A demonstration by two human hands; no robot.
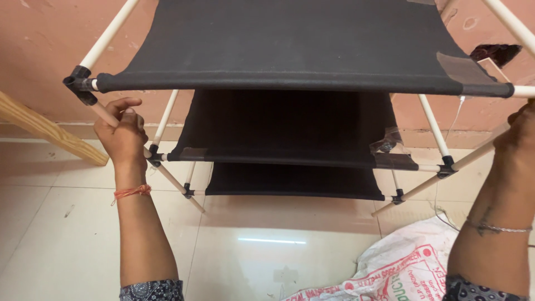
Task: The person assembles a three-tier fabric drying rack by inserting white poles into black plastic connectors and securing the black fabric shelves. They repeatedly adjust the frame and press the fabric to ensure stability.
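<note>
Now both grips clamped: left hand (123, 135), right hand (518, 131) on rack poles (167, 114), black shelves (290, 50)

— Where is the rack (290, 83)?
— It lies tipped in front of the person, with its shelves stacked one behind the other. The top shelf (290, 42) is nearest. The middle shelf (290, 125) is behind it, and the last shelf (292, 179) is farthest back.
— Where are the hands?
— The left hand (122, 136) is on the left side pole (167, 175), just under the corner joint (81, 83). The right hand (518, 131) is on the right side pole (446, 170).
— What is behind the rack?
— A wall (39, 50). A wooden plank (50, 134) leans at the left.
— And on the floor (251, 245)?
— A sack (401, 273) lies at the right, below the rack, near the right arm.
</note>
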